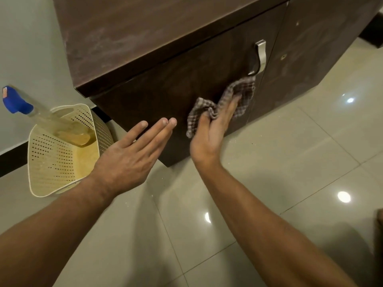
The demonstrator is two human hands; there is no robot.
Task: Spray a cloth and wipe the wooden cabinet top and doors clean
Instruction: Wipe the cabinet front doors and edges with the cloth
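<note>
Two hands are out in front of the dark wooden cabinet, and only one is working. The right hand [211, 131] presses the checked cloth [228, 100] flat against the left cabinet door [165, 90], its long fingers laid over the fabric and its thumb hooked into a bunched fold, so the cloth is pinched as well as pushed. The left hand [132, 150] is released, fingers straight and together, held near the lower part of the same door; whether its tips touch the wood I cannot tell. The cloth looks thin, light and limp, crumpling wherever it is not pinned, so it will likely slide easily on the smooth door and needs a gathered middle under the palm instead of a loose corner. Its long axis runs on a diagonal, from a hanging end at lower left by the wrist up to the right, where its top edge lies just below the foot of the metal handle [260, 56]. The cabinet top [145, 27] shows pale streaks, which I judge to be drying wipe marks or dust. Well apart to the left, the spray bottle [31, 108] with a blue head leans in a cream perforated basket [51, 162] on the tiled floor [269, 162], nozzle end up and tilted left.
</note>
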